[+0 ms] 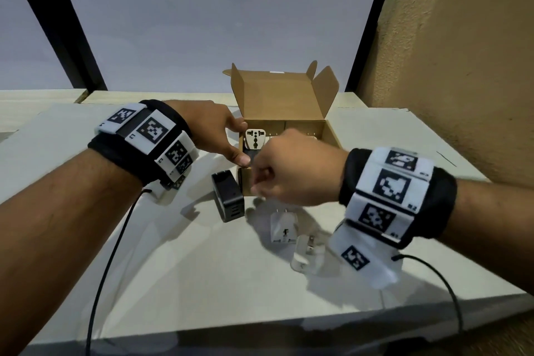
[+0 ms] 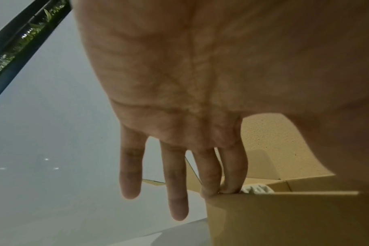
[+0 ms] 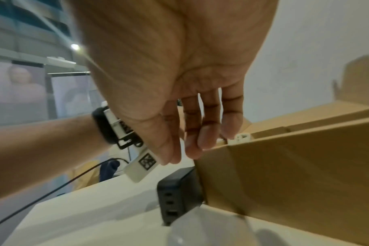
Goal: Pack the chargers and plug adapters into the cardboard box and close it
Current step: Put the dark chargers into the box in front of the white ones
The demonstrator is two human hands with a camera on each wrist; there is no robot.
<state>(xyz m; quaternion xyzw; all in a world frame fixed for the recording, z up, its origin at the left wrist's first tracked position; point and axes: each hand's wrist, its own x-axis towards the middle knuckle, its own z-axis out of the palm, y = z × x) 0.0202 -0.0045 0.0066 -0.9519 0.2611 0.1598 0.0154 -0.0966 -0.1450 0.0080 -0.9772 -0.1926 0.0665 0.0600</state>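
On the desk (image 1: 173, 283), near edge of box: black charger (image 1: 228, 199) lies touching cardboard box (image 1: 332, 136); two white plug adapters (image 1: 281, 228) nearby.
Inside box: one white adapter (image 1: 255, 139) upright.
Left hand (image 1: 213, 130): fingers (image 2: 232, 174) straight, resting on box rim.
Right hand (image 1: 286, 173): fingers loosely extended over front wall, holding nothing.
Handling: charger likely dense, smooth; take by broad sides. Adapters light, rigid; avoid prongs.
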